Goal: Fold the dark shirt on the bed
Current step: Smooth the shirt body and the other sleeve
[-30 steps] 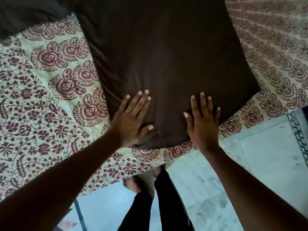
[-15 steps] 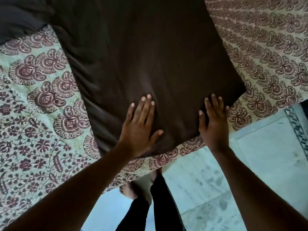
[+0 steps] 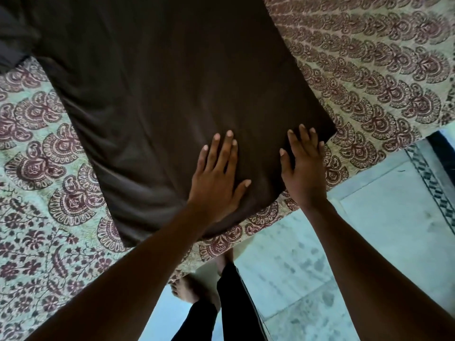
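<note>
The dark brown shirt (image 3: 172, 94) lies spread flat on the bed, its near hem close to the bed's edge. My left hand (image 3: 216, 178) presses flat on the cloth near the hem's middle, fingers straight and slightly spread. My right hand (image 3: 302, 168) lies flat on the shirt's near right corner, fingers straight, its palm partly over the bedsheet. Small wrinkles run along the shirt's left side. The top of the shirt runs out of view.
A cream bedsheet (image 3: 44, 193) with maroon floral print covers the bed. A dark grey cloth (image 3: 12, 45) lies at the far left. Pale tiled floor (image 3: 369, 242) lies below the bed's edge, where my feet and dark trousers (image 3: 234, 303) stand.
Both hands have slid to the right along the shirt's near hem. My right hand has reached the near right corner.
</note>
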The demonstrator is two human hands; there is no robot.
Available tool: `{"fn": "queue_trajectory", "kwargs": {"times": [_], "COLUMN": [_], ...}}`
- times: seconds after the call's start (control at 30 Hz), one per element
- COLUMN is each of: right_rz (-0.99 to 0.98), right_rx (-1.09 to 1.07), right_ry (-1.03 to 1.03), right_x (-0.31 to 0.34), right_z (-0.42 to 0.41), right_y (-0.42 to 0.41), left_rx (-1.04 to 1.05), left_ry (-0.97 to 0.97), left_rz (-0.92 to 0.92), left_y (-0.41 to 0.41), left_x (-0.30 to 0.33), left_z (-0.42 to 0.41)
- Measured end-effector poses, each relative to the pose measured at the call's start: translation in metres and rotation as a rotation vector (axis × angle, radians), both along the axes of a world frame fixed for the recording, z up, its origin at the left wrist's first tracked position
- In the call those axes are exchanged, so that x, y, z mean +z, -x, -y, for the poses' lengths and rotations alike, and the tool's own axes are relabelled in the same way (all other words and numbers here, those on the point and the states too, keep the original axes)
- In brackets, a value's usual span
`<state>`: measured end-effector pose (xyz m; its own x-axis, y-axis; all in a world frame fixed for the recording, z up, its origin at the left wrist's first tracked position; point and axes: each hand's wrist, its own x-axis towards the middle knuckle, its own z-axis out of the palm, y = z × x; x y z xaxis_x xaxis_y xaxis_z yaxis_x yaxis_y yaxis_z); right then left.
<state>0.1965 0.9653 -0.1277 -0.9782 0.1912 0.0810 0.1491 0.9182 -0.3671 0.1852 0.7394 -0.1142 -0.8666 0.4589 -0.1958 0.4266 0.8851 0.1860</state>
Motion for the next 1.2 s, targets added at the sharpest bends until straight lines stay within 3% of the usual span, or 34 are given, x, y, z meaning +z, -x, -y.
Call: {"fn": "queue_trajectory", "kwargs": {"times": [0.27, 0.4, 0.5, 0.57, 0.73, 0.8, 0.9, 1.0, 1.1, 1.2], "right_rz": [0.055, 0.053, 0.051, 0.083, 0.104, 0.088, 0.004, 0.053, 0.188, 0.222], "right_rx": [-0.012, -0.06, 0.074, 0.129, -0.093, -0.126, -0.046, 0.146, 0.183, 0.086], "right_ry": [-0.169, -0.203, -0.193, -0.198, -0.223, -0.194, -0.126, -0.031, -0.005, -0.139], "right_x": [0.002, 0.004, 0.006, 0.004, 0.006, 0.009, 0.013, 0.014, 0.013, 0.01], "right_z": [-0.032, -0.033, -0.034, -0.04, -0.044, -0.037, -0.028, -0.01, 0.005, 0.003], "right_y": [-0.007, -0.002, 0.005, 0.004, -0.006, 0.0, 0.017, 0.038, 0.046, 0.03], "left_rx": [-0.348, -0.149, -0.067, -0.159, -0.426, -0.362, -0.1, -0.172, -0.332, -0.121], "left_ry": [-0.123, -0.136, -0.066, -0.018, -0.07, -0.087, -0.026, -0.011, -0.068, -0.096], "left_rz": [0.016, -0.071, -0.036, -0.018, 0.007, -0.037, -0.044, 0.013, 0.012, -0.069], "left_y": [-0.037, -0.005, 0.021, 0.024, -0.002, 0.0, 0.012, 0.006, -0.012, -0.011], "left_x": [-0.004, 0.003, 0.0, -0.005, -0.005, -0.002, 0.0, -0.005, -0.002, 0.011], "left_z": [-0.043, -0.031, -0.029, -0.032, -0.042, -0.047, -0.052, -0.05, -0.033, 0.004]}}
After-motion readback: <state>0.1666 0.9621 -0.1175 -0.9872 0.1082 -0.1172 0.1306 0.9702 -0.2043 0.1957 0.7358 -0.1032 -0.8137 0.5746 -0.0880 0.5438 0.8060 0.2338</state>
